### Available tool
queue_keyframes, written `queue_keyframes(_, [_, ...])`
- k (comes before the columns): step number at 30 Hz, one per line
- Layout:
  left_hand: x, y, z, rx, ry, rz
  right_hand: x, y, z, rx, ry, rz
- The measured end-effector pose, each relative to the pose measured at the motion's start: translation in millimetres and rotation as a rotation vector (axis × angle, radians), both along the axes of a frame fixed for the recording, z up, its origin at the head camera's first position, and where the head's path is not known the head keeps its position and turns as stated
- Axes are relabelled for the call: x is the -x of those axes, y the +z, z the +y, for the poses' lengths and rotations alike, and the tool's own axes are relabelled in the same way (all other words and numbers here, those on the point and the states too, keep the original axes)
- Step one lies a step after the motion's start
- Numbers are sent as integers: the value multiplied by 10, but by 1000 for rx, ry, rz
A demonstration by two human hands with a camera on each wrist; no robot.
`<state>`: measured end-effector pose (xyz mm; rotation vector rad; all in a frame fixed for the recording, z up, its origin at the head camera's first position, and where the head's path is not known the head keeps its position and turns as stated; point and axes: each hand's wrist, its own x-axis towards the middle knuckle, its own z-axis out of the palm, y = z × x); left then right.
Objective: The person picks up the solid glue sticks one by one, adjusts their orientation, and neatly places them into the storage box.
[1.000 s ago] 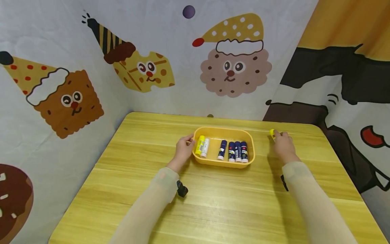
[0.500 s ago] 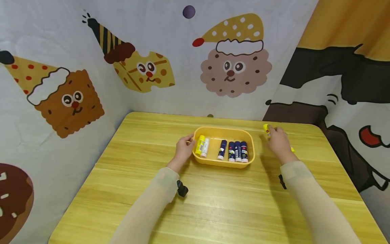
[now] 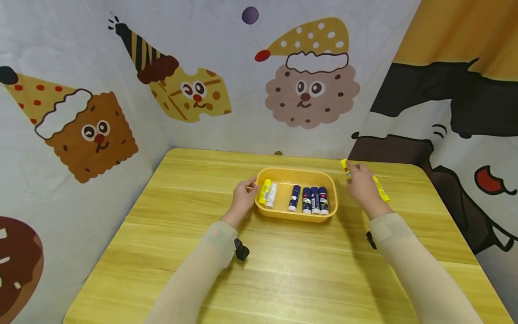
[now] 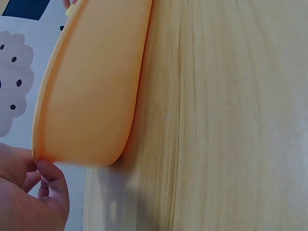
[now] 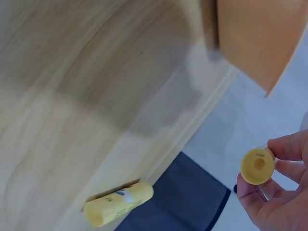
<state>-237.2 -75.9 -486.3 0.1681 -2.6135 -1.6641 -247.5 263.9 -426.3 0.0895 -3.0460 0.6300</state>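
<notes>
My left hand (image 3: 243, 198) pinches the left end of an orange-yellow plastic tray (image 3: 295, 217) by its rim; the left wrist view shows thumb and finger at the tray's corner (image 4: 86, 110). Inside the tray, a yellow glue stick (image 3: 265, 192) and a white glue stick (image 3: 272, 195) lie at the left. Several dark blue glue sticks (image 3: 294, 198) lie towards the right. My right hand (image 3: 363, 186) holds a yellow glue stick (image 3: 345, 165) above the table, right of the tray; its round end (image 5: 258, 166) faces the wrist camera. Another yellow glue stick (image 3: 381, 189) lies on the table beyond that hand.
The wood-grain table (image 3: 283, 270) has its back edge close behind the tray. A white cloth (image 3: 243, 130) printed with cartoon biscuits hangs behind and to the left. Dark printed fabric (image 3: 457, 202) hangs along the right side.
My right hand has moved left towards the tray and up with the yellow glue stick, uncovering the other one on the table. The left hand has stayed at the tray's rim.
</notes>
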Motion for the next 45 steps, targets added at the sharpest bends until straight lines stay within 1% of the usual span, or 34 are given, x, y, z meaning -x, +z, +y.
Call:
queue_keyframes(9, [7, 0, -2, -2, 4, 17, -44, 88, -177, 12, -8, -4])
queue_keyframes(16, [2, 6, 1, 1, -7, 7, -98, 139, -324, 0, 0, 17])
queue_keyframes(20, [2, 2, 1, -3, -8, 6, -108, 134, -383, 0, 15, 33])
queue_keyframes(27, [4, -2, -3, 0, -2, 16, -127, 102, -522, 15, 23, -4])
queue_keyframes(36, [15, -21, 5, 0, -4, 12, -163, 56, -690, -11, 45, -9])
queue_keyframes(40, [18, -26, 7, -8, -1, 18, -188, 48, -784, 0, 57, -8])
queue_keyframes(45, [19, -20, 6, -21, 6, 18, -206, 26, -905, 40, 89, -12])
